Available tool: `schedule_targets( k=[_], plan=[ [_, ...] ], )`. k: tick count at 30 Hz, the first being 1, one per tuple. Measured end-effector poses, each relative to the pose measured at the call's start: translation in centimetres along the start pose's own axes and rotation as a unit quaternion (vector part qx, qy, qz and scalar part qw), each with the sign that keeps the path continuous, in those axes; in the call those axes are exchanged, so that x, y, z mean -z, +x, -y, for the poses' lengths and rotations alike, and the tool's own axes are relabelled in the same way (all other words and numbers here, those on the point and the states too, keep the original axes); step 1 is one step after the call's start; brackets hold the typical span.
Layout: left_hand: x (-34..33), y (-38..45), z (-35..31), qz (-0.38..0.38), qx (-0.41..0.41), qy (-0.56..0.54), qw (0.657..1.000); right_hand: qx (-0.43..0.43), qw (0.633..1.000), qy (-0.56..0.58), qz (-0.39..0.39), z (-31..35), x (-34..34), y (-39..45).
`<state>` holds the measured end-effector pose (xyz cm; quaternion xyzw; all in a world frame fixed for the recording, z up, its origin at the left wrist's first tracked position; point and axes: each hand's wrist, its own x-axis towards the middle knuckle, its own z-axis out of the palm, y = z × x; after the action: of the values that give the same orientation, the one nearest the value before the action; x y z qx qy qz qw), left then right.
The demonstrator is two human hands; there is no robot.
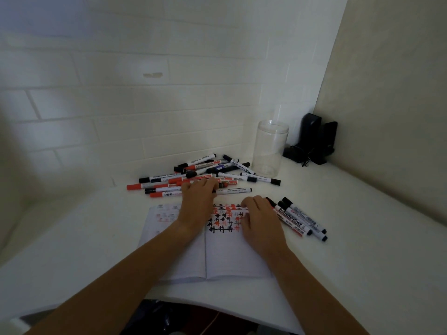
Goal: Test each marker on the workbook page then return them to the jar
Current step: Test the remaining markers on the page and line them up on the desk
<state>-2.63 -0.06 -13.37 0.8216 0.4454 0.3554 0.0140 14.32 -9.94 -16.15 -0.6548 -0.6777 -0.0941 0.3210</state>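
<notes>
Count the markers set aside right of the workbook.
4, side by side on the table by the right hand. More may be hidden.

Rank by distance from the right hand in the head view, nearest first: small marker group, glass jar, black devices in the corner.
From the right hand:
1. Small marker group, just right of the hand, beside the workbook.
2. Glass jar, behind, near the tiled wall.
3. Black devices, back right corner, beyond the jar.

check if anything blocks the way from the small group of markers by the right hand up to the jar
Nothing visible does. The small group of markers lies on bare table right of the right hand, and the surface up to the jar is open. The big marker pile sits left of that path. The jar's mouth is uncovered.
</notes>
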Motion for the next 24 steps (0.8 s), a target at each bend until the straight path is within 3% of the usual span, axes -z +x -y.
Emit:
schedule_targets(
  k=[2,6,9,14,19,24],
  plan=[
    [0.6,-1.0,-0.5,-0.020,-0.029,-0.029,0.999,0.020,0.999,-0.026,-0.027,0.5,0.2,0.0],
    [1.7,-3.1,-0.9,0.054,-0.073,-0.165,0.982,0.080,0.991,-0.074,-0.076,1.3,0.2,0.0],
    [2.2,-4.3,-1.1,0.086,-0.034,-0.225,0.970,0.126,0.987,-0.073,-0.067,1.3,-0.1,0.0],
    [1.4,-5.1,0.2,0.067,-0.074,-0.091,0.991,0.129,0.988,-0.078,-0.038,1.0,-0.5,-0.2],
    [0.7,-6.0,0.7,0.049,-0.083,-0.101,0.990,0.158,0.986,-0.048,-0.018,1.5,-0.1,-0.5],
    [1.0,-6.1,0.3,0.073,-0.119,-0.097,0.985,0.177,0.979,-0.082,-0.054,1.5,-0.4,-0.4]
  ],
)
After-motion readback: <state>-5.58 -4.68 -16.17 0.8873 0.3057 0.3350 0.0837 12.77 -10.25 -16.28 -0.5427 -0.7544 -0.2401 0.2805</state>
